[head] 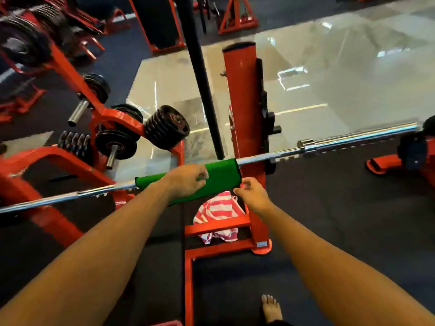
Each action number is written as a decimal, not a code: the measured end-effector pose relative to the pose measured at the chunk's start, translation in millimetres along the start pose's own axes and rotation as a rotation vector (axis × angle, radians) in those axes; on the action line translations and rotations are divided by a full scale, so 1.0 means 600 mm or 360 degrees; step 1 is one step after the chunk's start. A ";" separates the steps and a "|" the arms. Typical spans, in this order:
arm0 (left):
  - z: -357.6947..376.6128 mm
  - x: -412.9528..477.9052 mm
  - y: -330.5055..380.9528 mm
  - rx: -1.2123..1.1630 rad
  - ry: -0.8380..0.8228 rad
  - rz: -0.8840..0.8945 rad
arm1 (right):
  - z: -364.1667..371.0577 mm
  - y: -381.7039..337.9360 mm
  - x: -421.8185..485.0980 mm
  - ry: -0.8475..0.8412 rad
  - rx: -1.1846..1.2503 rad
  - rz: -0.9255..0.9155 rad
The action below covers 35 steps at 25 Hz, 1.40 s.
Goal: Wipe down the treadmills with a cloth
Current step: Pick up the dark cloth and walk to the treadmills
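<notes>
A green cloth (220,176) hangs draped over a chrome barbell (329,143) that runs across the view. My left hand (188,181) lies on the cloth, its fingers curled onto the fabric near the middle. My right hand (253,194) pinches the cloth's lower right corner beside the red upright post (242,95). A pink and white striped cloth (217,210) lies below on the red frame bars (216,228). No treadmill is in view.
A red rack with black weight plates (167,127) stands at the left. A black pole (202,76) leans behind the bar. Glossy grey floor (341,67) lies beyond, dark matting underfoot. My bare foot (271,308) shows at the bottom.
</notes>
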<state>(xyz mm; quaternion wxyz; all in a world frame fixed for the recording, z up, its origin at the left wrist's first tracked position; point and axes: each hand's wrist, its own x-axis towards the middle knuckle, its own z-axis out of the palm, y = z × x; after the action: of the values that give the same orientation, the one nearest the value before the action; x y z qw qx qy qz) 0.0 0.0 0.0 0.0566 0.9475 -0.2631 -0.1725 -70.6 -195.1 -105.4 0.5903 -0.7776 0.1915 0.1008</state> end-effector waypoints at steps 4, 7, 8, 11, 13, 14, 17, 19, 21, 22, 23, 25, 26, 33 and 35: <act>0.009 0.190 -0.054 0.0067 -0.0296 0.0144 | 0.016 0.006 0.122 0.0080 0.0136 0.0151; 0.041 0.317 -0.076 0.0100 -0.0449 0.0335 | 0.043 0.026 0.186 0.0148 0.0225 0.0238; 0.052 0.351 -0.082 0.0126 -0.0536 0.0391 | 0.056 0.023 0.200 0.0144 0.0289 0.0282; 0.075 0.425 -0.102 0.0096 -0.0807 0.0558 | 0.097 0.046 0.246 0.0149 0.0351 0.0224; 0.074 0.451 -0.113 -0.0003 -0.0913 0.0692 | 0.101 0.033 0.258 0.0243 0.0294 0.0185; 0.068 0.460 -0.116 -0.0014 -0.0946 0.0746 | 0.096 0.024 0.259 0.0238 0.0199 0.0212; 0.054 0.465 -0.107 0.0193 -0.0937 0.0924 | 0.070 0.017 0.241 0.0120 -0.0266 0.0226; 0.041 0.451 -0.098 0.0359 -0.0809 0.1000 | 0.048 0.005 0.221 0.0090 -0.0359 0.0138; 0.021 0.426 -0.104 0.0475 -0.0637 0.0962 | 0.023 -0.020 0.208 0.0114 -0.0361 0.0065; 0.009 0.410 -0.115 0.0474 -0.0552 0.0915 | 0.010 -0.035 0.208 0.0129 -0.0420 0.0005; -0.001 0.395 -0.129 0.0424 -0.0483 0.0853 | -0.002 -0.049 0.209 0.0143 -0.0462 -0.0064; -0.024 0.354 -0.160 0.0158 -0.0322 0.0681 | -0.017 -0.080 0.214 0.0126 -0.0562 -0.0174; -0.036 0.328 -0.174 -0.0054 -0.0213 0.0576 | -0.019 -0.093 0.216 0.0066 -0.0654 -0.0236; -0.057 0.050 -0.219 -0.0635 0.0650 -0.0142 | 0.005 -0.176 0.182 -0.0387 -0.1310 -0.0722; -0.046 -0.057 -0.191 -0.0819 0.0951 -0.0406 | 0.026 -0.193 0.145 -0.0497 -0.1166 -0.0987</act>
<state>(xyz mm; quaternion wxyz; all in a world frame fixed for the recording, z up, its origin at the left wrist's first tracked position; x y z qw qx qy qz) 37.1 116.0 13.0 0.3438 0.9358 -0.0638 0.0444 57.5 -168.8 -40.9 0.3023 -0.9297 -0.1872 0.0964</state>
